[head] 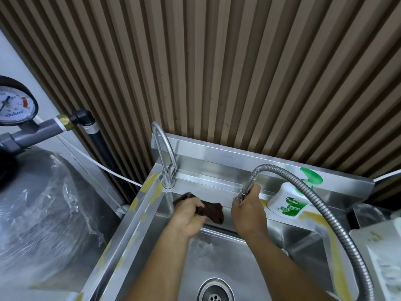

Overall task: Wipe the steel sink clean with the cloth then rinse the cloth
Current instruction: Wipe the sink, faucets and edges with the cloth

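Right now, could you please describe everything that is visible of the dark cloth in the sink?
The cloth is dark brown, soft and crumpled, seemingly fabric. The left hand grips its middle, so one bunched end shows beyond the hand and a larger end hangs to the right. It is pressed against the back wall of the steel sink, just under the ledge.
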The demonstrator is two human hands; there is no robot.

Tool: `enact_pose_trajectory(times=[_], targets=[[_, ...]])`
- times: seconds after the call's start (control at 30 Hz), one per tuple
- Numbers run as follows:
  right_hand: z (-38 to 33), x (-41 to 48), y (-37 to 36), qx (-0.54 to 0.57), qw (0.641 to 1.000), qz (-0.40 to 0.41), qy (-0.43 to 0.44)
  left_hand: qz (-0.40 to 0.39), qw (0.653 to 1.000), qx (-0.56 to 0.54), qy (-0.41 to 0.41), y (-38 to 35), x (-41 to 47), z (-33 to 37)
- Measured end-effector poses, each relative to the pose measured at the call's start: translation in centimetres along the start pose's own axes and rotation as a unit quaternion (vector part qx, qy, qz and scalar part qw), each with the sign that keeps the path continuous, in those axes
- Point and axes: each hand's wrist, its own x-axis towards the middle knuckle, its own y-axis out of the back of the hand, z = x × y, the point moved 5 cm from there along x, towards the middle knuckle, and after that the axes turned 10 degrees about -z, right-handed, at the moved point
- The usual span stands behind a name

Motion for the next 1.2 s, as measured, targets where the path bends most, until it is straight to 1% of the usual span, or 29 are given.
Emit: enact_pose_trajectory(times=[0.1,0.2,0.3,0.4,0.47,0.53,0.63,0.73,0.8,0.83,0.87,0.9,0.93,0.97,1.0,1.07,1.17,1.2], targets=[[0.1,0.1,0.0,-0.004,1.000,0.004,-0.001,0.018,0.999,-0.027,-0.026,2.5,0.3,2.1],[0.1,0.1,0.0,0.000,1.000,0.003,-0.004,0.030,0.998,-0.023,-0.054,3.9,1.5,2.9],[0.1,0.1,0.0,-0.003,1.000,0.002,-0.005,0.086,0.995,0.031,-0.037,4.8,2.1,1.7],[0.0,0.0,-0.1,-0.001,1.000,0.000,-0.009,0.111,0.991,0.068,-0.020,5.3,2.2,0.7],[-0.1,0.0,0.0,0.001,1.000,-0.001,-0.011,0.104,0.992,0.065,-0.011,4.9,2.1,1.0],[-0.2,-0.2,0.0,0.003,1.000,-0.004,-0.011,0.113,0.990,0.079,-0.010,4.3,1.7,2.1],[-0.3,-0.3,0.1,0.003,1.000,-0.004,-0.017,0.084,0.992,0.086,-0.048,3.0,1.4,4.3],[-0.5,-0.4,0.2,0.002,1.000,-0.005,-0.023,0.048,0.996,0.054,-0.059,2.6,0.0,5.9],[-0.6,-0.5,0.2,0.009,1.000,-0.005,-0.024,0.009,0.993,0.075,-0.085,2.6,-1.8,6.5],[-0.7,-0.6,0.2,0.010,1.000,-0.004,-0.025,0.005,0.990,0.091,-0.111,2.8,-2.3,6.7],[-0.8,-0.7,0.3,0.011,1.000,-0.003,-0.027,0.024,0.981,0.128,-0.142,3.0,-2.6,6.7],[-0.9,-0.7,0.3,0.011,1.000,-0.002,-0.027,0.059,0.962,0.197,-0.180,3.1,-2.8,6.8],[-0.9,-0.7,0.3,0.010,1.000,0.000,-0.029,0.100,0.922,0.299,-0.225,2.7,-3.0,7.2],[-0.9,-0.7,0.3,0.008,0.999,0.002,-0.031,0.116,0.867,0.410,-0.258,1.8,-3.0,7.2],[-0.8,-0.7,0.3,0.006,0.999,0.004,-0.033,0.109,0.812,0.506,-0.271,0.7,-2.5,6.5],[-0.7,-0.7,0.1,0.006,0.999,0.006,-0.033,0.078,0.719,0.643,-0.251,-0.8,-0.4,4.5],[-0.5,-0.5,0.1,0.012,1.000,0.009,-0.026,0.064,0.556,0.796,-0.229,-2.1,2.6,1.6],[-0.4,-0.4,0.0,0.013,1.000,0.009,-0.026,0.070,0.524,0.819,-0.224,-2.4,3.1,1.0]])
